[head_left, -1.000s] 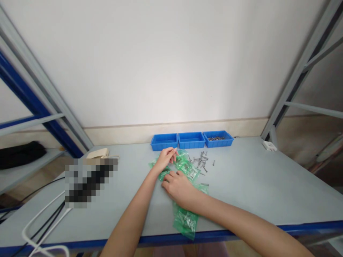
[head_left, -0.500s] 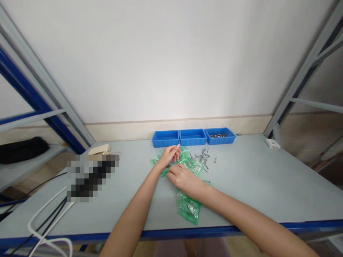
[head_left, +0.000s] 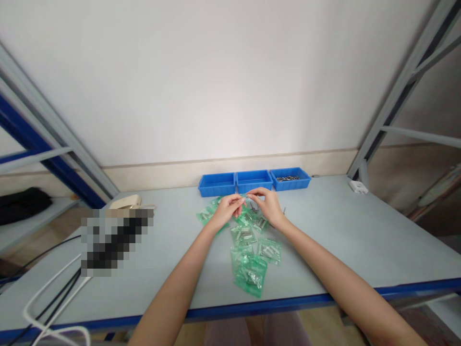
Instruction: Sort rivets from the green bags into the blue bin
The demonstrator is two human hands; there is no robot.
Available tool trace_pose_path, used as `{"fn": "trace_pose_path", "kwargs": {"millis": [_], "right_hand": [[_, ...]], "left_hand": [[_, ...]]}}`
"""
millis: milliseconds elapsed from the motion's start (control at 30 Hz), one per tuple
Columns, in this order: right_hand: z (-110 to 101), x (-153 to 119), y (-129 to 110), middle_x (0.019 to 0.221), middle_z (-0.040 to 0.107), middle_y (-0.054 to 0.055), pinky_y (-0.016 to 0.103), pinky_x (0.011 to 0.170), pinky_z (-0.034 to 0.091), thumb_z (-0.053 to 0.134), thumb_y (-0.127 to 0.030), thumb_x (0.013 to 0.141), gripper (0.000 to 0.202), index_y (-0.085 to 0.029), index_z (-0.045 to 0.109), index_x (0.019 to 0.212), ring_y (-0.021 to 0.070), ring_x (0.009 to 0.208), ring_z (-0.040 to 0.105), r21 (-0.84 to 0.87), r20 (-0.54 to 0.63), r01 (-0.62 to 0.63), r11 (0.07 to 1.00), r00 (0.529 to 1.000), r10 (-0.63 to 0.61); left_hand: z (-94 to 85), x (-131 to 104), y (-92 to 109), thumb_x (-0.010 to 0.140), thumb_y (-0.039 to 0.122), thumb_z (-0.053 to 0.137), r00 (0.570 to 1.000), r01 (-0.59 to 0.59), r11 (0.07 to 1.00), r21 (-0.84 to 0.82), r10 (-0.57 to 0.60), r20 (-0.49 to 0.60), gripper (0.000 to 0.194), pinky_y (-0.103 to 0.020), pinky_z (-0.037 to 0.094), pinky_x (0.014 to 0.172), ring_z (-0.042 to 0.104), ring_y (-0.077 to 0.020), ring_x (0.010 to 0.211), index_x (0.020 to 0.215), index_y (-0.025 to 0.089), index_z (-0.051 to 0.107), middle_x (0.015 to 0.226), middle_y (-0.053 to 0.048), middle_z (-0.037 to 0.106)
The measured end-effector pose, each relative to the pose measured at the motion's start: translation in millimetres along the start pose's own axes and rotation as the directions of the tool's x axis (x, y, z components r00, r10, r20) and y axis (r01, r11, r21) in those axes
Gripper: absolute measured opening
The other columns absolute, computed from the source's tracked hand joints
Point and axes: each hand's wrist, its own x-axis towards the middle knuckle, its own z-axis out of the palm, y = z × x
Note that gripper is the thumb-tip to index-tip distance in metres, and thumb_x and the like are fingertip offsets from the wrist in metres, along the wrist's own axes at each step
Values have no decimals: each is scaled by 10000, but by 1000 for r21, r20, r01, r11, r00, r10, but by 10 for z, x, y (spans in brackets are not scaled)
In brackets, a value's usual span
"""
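Observation:
My left hand (head_left: pixel 229 210) and my right hand (head_left: pixel 267 204) meet fingertip to fingertip just in front of the blue bins. Both are closed in a pinch on the top edge of a green plastic bag (head_left: pixel 245 216), which hangs or lies below the fingers. Nearer to me lie several more green bags with metal screws in them, among them one small bag (head_left: pixel 269 251) and an overlapping pair (head_left: pixel 250 276). Loose screws (head_left: pixel 254 208) show partly behind my right hand; most of that pile is hidden.
Three blue bins stand in a row by the wall: the left bin (head_left: pixel 217 191), the middle bin (head_left: pixel 254 187) and the right bin (head_left: pixel 300 183), with metal pieces (head_left: pixel 287 178) in it. A white adapter (head_left: pixel 358 187) sits far right. White cables (head_left: pixel 54 298) and a blurred-out object lie left.
My right hand has moved up and away from me, from above the near bags to my left fingertips. The bags beneath it now show. The view has shifted slightly.

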Motion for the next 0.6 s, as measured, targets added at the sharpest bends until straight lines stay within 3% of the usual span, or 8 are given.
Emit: {"fn": "trace_pose_path", "kwargs": {"millis": [167, 333, 500, 600], "right_hand": [[-29, 8, 25, 732, 679, 31, 259, 712, 414, 516, -323, 829, 217, -174, 647, 741, 151, 695, 595, -108, 102, -23, 994, 994, 34], [-22, 21, 95, 534, 567, -12, 230, 600, 362, 450, -422, 853, 402, -165, 559, 565, 118, 541, 506, -141, 184, -85, 986, 977, 111], [-26, 27, 106, 630, 580, -28, 214, 592, 350, 473, -370, 836, 230, -175, 574, 768, 114, 586, 503, -39, 209, -56, 998, 976, 63], [-41, 30, 97, 605, 556, -27, 217, 596, 337, 435, -396, 854, 303, -172, 559, 692, 115, 585, 492, -72, 229, -49, 996, 971, 64]], "left_hand": [[15, 1, 14, 763, 540, 522, 999, 6, 1000, -14, -6, -39, 402, -193, 329, 391, 422, -79, 375, 664, 151, 523, 435, 49, 471], [1, 7, -1, 767, 533, 519, 999, 3, 1000, -4, -3, -43, 392, -188, 328, 396, 420, -75, 380, 695, 148, 537, 448, 46, 481], [-8, 10, -36, 740, 511, 566, 997, -10, 1000, 6, 10, -82, 363, -185, 322, 387, 412, -73, 369, 814, 156, 543, 470, 56, 502], [-8, 2, -25, 768, 500, 538, 997, -20, 999, 31, 23, -77, 349, -186, 325, 399, 399, -71, 374, 754, 152, 549, 448, 59, 470]]}}
